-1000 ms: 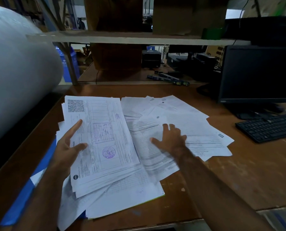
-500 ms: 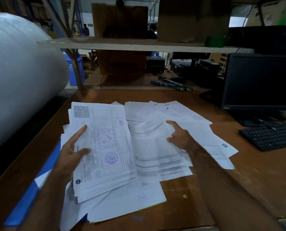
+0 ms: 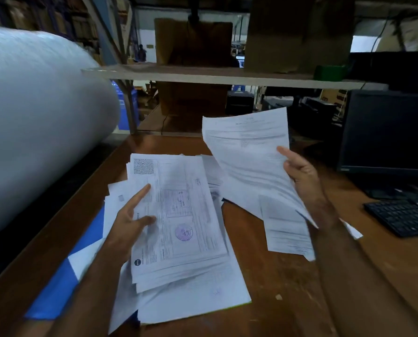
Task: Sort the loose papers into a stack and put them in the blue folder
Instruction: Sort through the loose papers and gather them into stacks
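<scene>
1. The left hand (image 3: 132, 222) rests on the stack (image 3: 178, 227) on the desk (image 3: 288, 300), index finger straight, thumb on the top sheet.
2. The right hand (image 3: 303, 176) pinches a sheaf of papers (image 3: 251, 166), lifted above the desk.
3. The blue folder (image 3: 57, 293) lies under the stack, at its left edge.

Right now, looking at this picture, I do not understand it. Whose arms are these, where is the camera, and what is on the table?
No machine here: a person wears one camera on the head, looking down at their own arms. The left hand rests on a stack of papers on the wooden table. The right hand holds a bundle of sheets lifted above the table. A blue folder lies partly under the stack. A monitor and keyboard stand on the right, a big white roll on the left.
</scene>
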